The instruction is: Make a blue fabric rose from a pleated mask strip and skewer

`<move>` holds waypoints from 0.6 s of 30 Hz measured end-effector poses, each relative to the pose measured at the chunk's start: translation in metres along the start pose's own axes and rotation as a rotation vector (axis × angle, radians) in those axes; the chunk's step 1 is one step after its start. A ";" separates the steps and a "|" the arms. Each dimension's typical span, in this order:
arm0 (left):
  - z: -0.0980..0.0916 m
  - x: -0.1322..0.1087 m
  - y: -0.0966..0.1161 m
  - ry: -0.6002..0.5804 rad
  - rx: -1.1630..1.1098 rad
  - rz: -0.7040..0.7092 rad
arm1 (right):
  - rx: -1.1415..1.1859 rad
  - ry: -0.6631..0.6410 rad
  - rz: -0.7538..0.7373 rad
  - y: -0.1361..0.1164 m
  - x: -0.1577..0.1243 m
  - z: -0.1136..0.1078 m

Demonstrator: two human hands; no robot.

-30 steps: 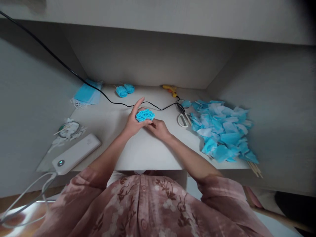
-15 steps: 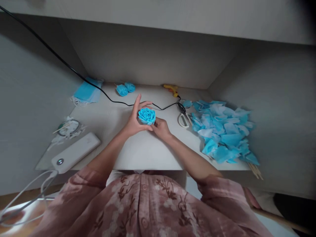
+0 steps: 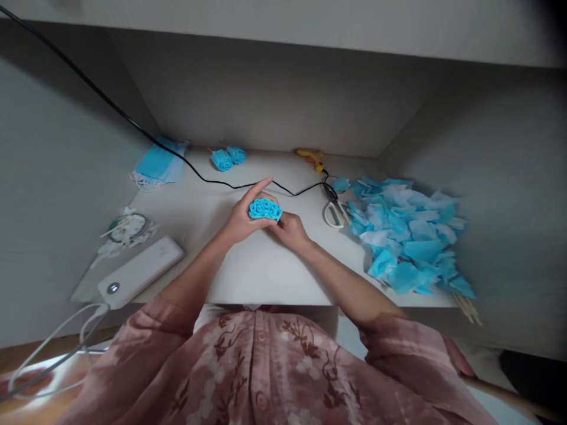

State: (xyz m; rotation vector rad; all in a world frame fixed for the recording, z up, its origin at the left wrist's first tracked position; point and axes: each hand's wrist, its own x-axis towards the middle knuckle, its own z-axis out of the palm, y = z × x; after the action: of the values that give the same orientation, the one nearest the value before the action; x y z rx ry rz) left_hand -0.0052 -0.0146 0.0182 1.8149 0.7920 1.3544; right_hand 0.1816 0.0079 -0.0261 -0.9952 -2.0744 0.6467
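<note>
A blue fabric rose (image 3: 264,209) with tightly layered petals is held over the middle of the white table. My left hand (image 3: 243,219) curls round its bloom, thumb along the near side and index finger pointing up and away. Close behind the bloom, the closed fingers of my right hand (image 3: 290,229) hold it from the lower right; what they pinch there is hidden. The bloom looks squeezed into a wide oval between the left fingers and thumb.
Two finished blue roses (image 3: 228,158) and a yellow glue gun (image 3: 312,157) lie at the back. White-handled scissors (image 3: 333,215) are beside a heap of blue petals (image 3: 407,236) with sticks (image 3: 468,308). Left are face masks (image 3: 160,164), scraps (image 3: 126,231), a power bank (image 3: 140,271). A black cable (image 3: 212,180) crosses behind my hands.
My left fingers have closed in on the rose, and its bloom has gone from round to a flatter oval. The left index finger leans further right. The view has shifted slightly.
</note>
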 end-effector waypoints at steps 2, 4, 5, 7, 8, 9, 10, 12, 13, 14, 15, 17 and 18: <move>0.001 0.000 -0.003 0.019 0.018 -0.004 | 0.005 -0.005 -0.002 -0.001 0.000 0.000; 0.001 0.001 -0.007 0.034 0.012 0.023 | 0.011 -0.018 0.000 -0.001 0.000 -0.001; 0.001 0.002 -0.009 0.034 -0.001 0.050 | 0.016 -0.022 0.000 -0.002 0.000 -0.001; 0.000 0.005 -0.012 0.013 -0.035 0.112 | 0.033 -0.017 -0.004 -0.002 0.000 -0.002; -0.002 0.006 -0.013 -0.003 -0.047 0.136 | 0.041 -0.009 -0.003 -0.003 0.001 -0.002; -0.003 0.008 -0.013 -0.018 -0.054 0.151 | 0.047 -0.001 0.001 -0.003 0.001 -0.002; -0.006 0.009 -0.013 -0.030 -0.054 0.157 | 0.051 0.005 0.007 -0.003 0.001 -0.002; -0.010 0.011 -0.012 -0.049 -0.051 0.148 | 0.046 0.006 0.022 -0.003 0.001 -0.002; -0.012 0.012 -0.011 -0.058 -0.057 0.138 | 0.041 0.002 0.023 -0.004 0.001 -0.002; -0.013 0.012 -0.011 -0.071 -0.072 0.125 | 0.040 -0.005 0.018 -0.004 0.001 -0.002; -0.013 0.012 -0.010 -0.086 -0.093 0.111 | 0.042 -0.015 0.007 -0.004 0.001 -0.002; -0.013 0.011 -0.010 -0.120 -0.144 0.083 | 0.050 -0.039 -0.016 -0.005 0.000 -0.002; -0.012 0.010 -0.009 -0.134 -0.165 0.073 | 0.053 -0.050 -0.022 -0.005 0.000 -0.002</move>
State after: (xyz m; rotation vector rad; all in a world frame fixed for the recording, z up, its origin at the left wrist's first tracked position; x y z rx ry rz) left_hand -0.0147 0.0015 0.0180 1.7969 0.5322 1.2892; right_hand 0.1813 0.0057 -0.0215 -0.9333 -2.0984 0.7181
